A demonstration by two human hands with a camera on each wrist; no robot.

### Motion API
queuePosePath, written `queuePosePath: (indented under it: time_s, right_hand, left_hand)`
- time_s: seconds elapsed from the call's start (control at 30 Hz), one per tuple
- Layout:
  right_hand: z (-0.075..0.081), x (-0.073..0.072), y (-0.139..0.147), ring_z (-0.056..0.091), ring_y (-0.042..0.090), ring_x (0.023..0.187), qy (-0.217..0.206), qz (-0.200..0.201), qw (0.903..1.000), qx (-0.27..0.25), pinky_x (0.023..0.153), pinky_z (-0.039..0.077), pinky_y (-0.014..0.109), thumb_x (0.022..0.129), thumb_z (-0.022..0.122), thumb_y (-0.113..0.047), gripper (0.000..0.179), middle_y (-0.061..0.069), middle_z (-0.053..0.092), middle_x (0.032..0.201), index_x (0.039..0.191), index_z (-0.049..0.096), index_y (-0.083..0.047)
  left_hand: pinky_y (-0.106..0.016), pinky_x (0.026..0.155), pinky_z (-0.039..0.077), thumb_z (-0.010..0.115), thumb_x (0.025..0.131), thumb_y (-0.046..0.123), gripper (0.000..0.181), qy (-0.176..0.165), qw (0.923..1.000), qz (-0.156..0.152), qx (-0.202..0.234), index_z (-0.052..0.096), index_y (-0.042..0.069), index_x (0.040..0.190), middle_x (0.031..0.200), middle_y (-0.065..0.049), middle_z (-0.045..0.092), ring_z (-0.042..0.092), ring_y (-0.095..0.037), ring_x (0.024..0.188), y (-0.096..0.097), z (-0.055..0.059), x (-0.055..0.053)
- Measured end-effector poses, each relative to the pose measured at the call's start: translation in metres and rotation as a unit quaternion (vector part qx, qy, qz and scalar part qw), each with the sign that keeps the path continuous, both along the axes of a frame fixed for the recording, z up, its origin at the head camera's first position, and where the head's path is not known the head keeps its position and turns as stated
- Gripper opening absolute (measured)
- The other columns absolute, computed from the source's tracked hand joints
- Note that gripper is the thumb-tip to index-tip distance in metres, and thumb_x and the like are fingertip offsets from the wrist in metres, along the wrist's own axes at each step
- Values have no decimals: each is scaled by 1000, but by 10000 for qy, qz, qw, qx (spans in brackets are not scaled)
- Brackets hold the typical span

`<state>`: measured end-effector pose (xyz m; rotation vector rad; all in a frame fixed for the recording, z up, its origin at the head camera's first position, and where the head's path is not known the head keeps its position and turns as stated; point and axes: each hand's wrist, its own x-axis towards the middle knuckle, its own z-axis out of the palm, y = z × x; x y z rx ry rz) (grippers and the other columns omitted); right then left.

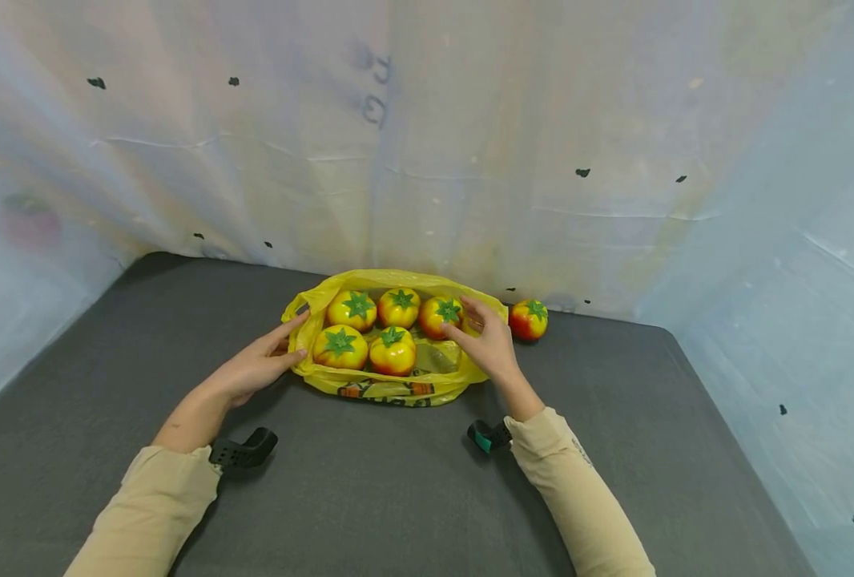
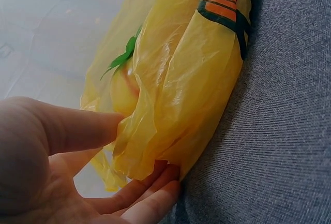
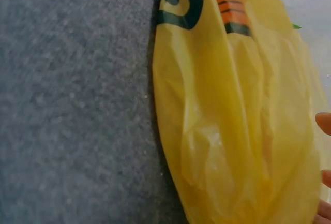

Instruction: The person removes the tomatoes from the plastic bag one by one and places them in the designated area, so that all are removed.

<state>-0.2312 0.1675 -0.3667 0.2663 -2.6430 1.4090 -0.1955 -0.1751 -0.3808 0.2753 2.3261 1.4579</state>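
A yellow plastic bag (image 1: 372,391) lies with its mouth open upward, and several glossy yellow-red tomatoes (image 1: 340,347) with green star-shaped tops show inside. At the bag's left end, my left hand (image 1: 261,365) holds the plastic; the left wrist view has the thumb (image 2: 98,130) on the rim and the other fingers on the outer side. My right hand (image 1: 490,343) reaches over the right rim, thumb and fingers spread beside the rear right tomato (image 1: 434,316). Only the right fingertips (image 3: 324,123) enter the right wrist view, past the bag's folds.
Another tomato (image 1: 529,320) stands outside the bag, to its right, near the rear edge of the dark grey table (image 1: 369,497). Pale plastic sheeting (image 1: 470,160) with small dark marks hangs behind the table and along both sides.
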Motion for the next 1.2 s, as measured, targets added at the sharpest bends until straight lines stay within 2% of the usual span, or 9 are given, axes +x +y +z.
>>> queuePosePath:
  time_s: [0.2,0.47,0.7,0.9,1.2]
  right_hand:
    - [-2,-6,-7,45,30,133,-84,28,9998,179,107,41,40,88,70,-24,60,13,45,146,142,47,-7]
    - [-7,-12,-11,43,34,132,-41,-149,9969,769,107,37,50,86,73,-26,65,15,45,145,142,46,-7]
    - [-12,-15,-12,45,35,130,-99,-218,9964,813,106,38,49,84,74,-26,68,16,46,144,143,45,-7]
    - [-12,-14,-12,50,35,124,-38,-251,9963,825,101,44,47,83,76,-26,68,17,48,141,142,46,-7]
    - [-4,-3,-15,47,32,127,-50,-190,9985,502,103,43,44,82,77,-26,66,15,46,142,140,48,-9]
  left_hand:
    - [-65,105,29,43,104,22,69,-70,10000,-6,14,-1,25,156,151,-35,13,26,-50,135,-1,1,0]
    - [-64,106,28,44,103,21,69,-52,10000,17,55,0,25,156,153,-33,11,24,-49,136,0,1,1]
    - [-65,106,27,44,103,19,69,-17,10000,0,92,0,24,156,155,-32,7,21,-50,138,0,1,1]
    - [-64,107,26,44,103,19,68,-32,9999,1,104,0,23,156,155,-31,7,21,-49,138,1,2,1]
    - [-65,106,26,44,103,19,69,-8,9999,3,122,-1,24,156,154,-33,8,22,-50,137,0,0,2]
